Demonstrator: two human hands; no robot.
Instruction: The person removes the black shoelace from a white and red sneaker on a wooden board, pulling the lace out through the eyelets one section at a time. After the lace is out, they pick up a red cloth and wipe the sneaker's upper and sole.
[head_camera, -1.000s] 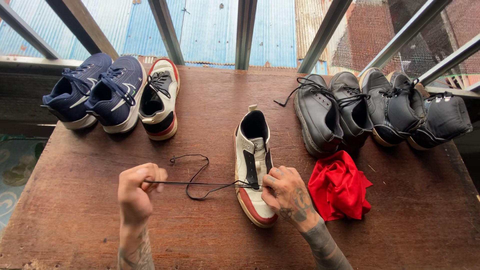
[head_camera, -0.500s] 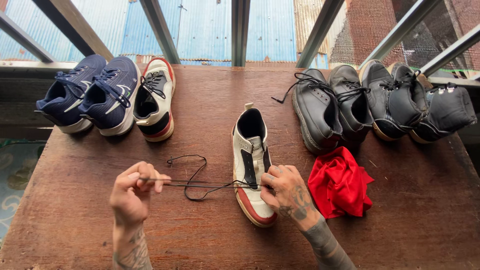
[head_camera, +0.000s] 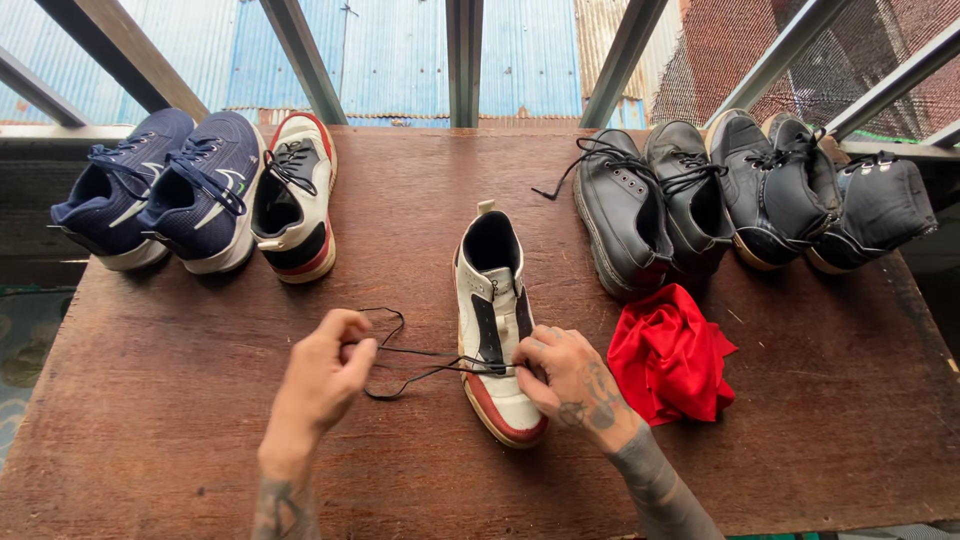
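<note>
A white, black and red high-top sneaker (head_camera: 495, 290) lies toe towards me in the middle of a brown wooden table (head_camera: 400, 220). A black shoelace (head_camera: 415, 368) runs from its lowest eyelets out to the left. My left hand (head_camera: 322, 375) pinches the lace's free end, and the slack loops on the table beside it. My right hand (head_camera: 575, 382) rests on the sneaker's toe end, fingers pinching the lace at the eyelets.
A crumpled red cloth (head_camera: 668, 355) lies just right of my right hand. At back left stand two navy sneakers (head_camera: 165, 190) and a matching white, black and red sneaker (head_camera: 297, 195). Several black shoes (head_camera: 740, 190) line the back right, before slanted metal bars.
My left hand has drawn the lace end in closer to the sneaker, so the lace is slacker. My right hand stays on the toe end.
</note>
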